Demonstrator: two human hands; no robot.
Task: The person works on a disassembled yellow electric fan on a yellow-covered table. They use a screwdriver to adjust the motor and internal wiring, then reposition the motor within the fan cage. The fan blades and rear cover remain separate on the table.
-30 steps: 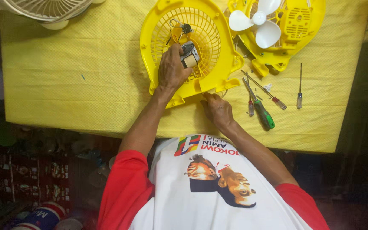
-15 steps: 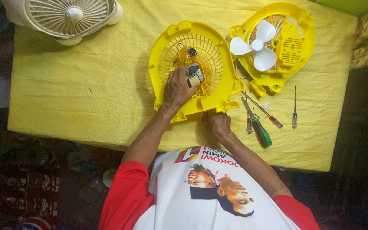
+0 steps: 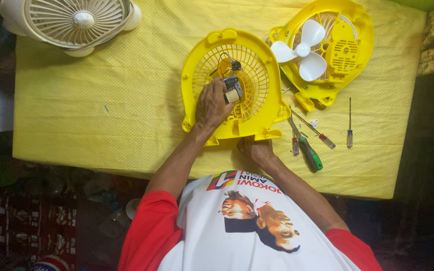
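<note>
A yellow fan housing (image 3: pixel 197 65) with a round grille lies flat on the yellow cloth. My left hand (image 3: pixel 211 104) reaches into the grille and grips a small grey motor (image 3: pixel 233 91) with thin wires running from it. At the housing's near edge, my right hand (image 3: pixel 256 149) has its fingers curled on the lower rim. To the right lies a second yellow housing (image 3: pixel 346 52) with a white three-blade propeller (image 3: pixel 302 51).
A white fan (image 3: pixel 74 22) sits at the far left corner of the yellow-covered table (image 3: pixel 101 105). Right of my right hand lie a green-handled screwdriver (image 3: pixel 310 155), a red-handled one (image 3: pixel 326 141) and a thin one (image 3: pixel 349 123). Dark floor lies beyond the table edges.
The view has shifted, so the table sits lower in the frame. My left hand stays on the motor and my right hand stays at the housing's near edge.
</note>
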